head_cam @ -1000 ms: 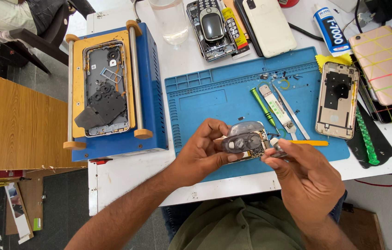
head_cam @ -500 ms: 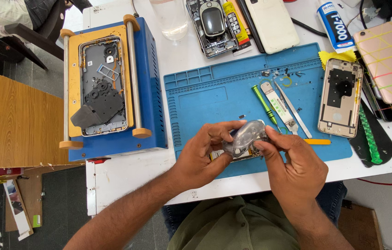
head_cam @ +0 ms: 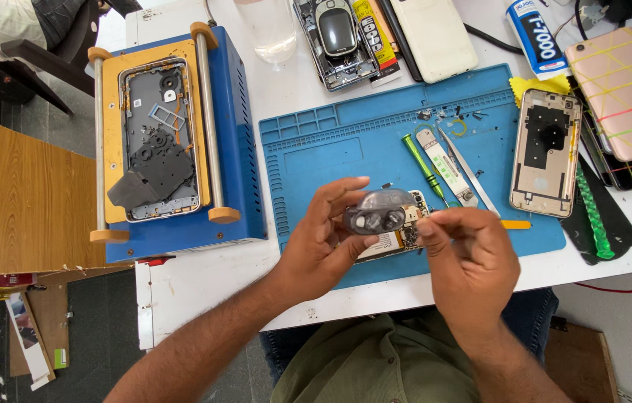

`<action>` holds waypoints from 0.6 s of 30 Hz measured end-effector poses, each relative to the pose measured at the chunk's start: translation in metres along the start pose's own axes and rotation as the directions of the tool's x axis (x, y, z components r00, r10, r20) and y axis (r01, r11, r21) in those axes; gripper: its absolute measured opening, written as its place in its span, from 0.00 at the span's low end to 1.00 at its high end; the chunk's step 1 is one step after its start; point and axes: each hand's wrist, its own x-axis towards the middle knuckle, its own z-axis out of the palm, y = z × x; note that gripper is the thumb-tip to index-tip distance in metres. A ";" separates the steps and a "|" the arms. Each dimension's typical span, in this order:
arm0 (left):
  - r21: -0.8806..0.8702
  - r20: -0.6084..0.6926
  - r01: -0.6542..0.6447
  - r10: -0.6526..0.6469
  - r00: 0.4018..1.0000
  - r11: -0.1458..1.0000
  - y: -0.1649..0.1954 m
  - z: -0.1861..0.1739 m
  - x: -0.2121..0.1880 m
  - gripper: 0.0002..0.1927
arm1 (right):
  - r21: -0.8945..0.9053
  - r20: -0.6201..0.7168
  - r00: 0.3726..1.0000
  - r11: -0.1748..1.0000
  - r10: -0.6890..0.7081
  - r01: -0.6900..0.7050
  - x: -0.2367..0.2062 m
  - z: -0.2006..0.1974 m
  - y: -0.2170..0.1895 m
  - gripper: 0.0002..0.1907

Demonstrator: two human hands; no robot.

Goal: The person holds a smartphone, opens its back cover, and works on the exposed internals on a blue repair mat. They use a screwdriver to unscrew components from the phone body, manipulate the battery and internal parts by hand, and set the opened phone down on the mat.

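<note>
White tabletop carries a blue work mat point(head_cam: 316, 160) whose small moulded compartments along the top edge look empty, loose screws lying on the mat further right; over its near part the left hand point(head_cam: 323, 239) clamps a small grey camera module point(head_cam: 377, 216) with two round lenses, above an opened phone point(head_cam: 398, 237); the right hand point(head_cam: 469, 257) has fingertips pinched together beside it, on what I cannot tell; one blue machine point(head_cam: 237, 149) cradles one stripped phone frame point(head_cam: 159, 138); one green screwdriver point(head_cam: 424, 168), one pair of tweezers point(head_cam: 469, 168).

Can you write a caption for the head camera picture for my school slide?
Two hands, left hand and right hand, hold a small grey camera part above a blue mat.
</note>
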 end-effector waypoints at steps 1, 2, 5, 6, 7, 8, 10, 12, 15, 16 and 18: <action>-0.020 0.020 -0.028 0.029 0.999 0.999 0.001 -0.001 0.000 0.31 | -0.009 0.011 0.996 0.996 -0.083 0.083 0.004 -0.002 0.000 0.15; -0.042 0.040 -0.055 0.056 0.998 0.998 0.001 -0.001 0.000 0.31 | -0.017 0.023 0.986 0.986 -0.164 0.165 0.007 -0.003 -0.001 0.17; -0.184 0.059 -0.046 0.057 0.997 0.982 0.002 -0.002 -0.001 0.28 | -0.300 0.226 0.960 0.926 -0.165 0.230 0.007 -0.002 -0.005 0.26; -0.241 0.060 -0.032 0.048 0.997 0.970 0.001 -0.002 -0.001 0.28 | -0.319 0.213 0.957 0.912 -0.195 0.257 0.006 0.000 -0.006 0.26; -0.226 0.044 -0.011 0.021 0.999 0.974 0.001 -0.003 -0.001 0.27 | -0.337 0.202 0.954 0.899 -0.221 0.280 0.003 0.003 -0.007 0.27; -0.213 0.026 0.014 -0.008 1.000 0.977 0.001 -0.004 0.000 0.27 | -0.354 0.192 0.950 0.886 -0.245 0.300 0.000 0.006 -0.007 0.28; -0.209 0.012 0.017 -0.015 1.000 0.978 0.001 -0.005 0.001 0.26 | -0.331 0.206 0.942 0.887 -0.265 0.322 0.000 0.008 -0.004 0.30; -0.232 0.024 -0.019 0.025 0.999 0.972 0.002 -0.004 0.001 0.26 | -0.340 0.246 0.927 0.870 -0.283 0.356 0.000 0.008 0.000 0.33; -0.213 0.111 -0.068 0.093 0.989 0.975 0.007 0.000 -0.002 0.25 | -0.390 0.309 0.903 0.827 -0.298 0.406 -0.003 0.005 0.007 0.35; -0.098 0.110 -0.069 0.080 0.991 0.993 0.009 0.001 -0.004 0.27 | -0.395 0.311 0.904 0.826 -0.293 0.403 -0.008 -0.001 0.006 0.35; 0.135 0.100 -0.067 0.053 0.994 0.989 0.015 0.000 -0.008 0.30 | -0.392 0.286 0.925 0.851 -0.250 0.351 -0.021 -0.020 0.004 0.36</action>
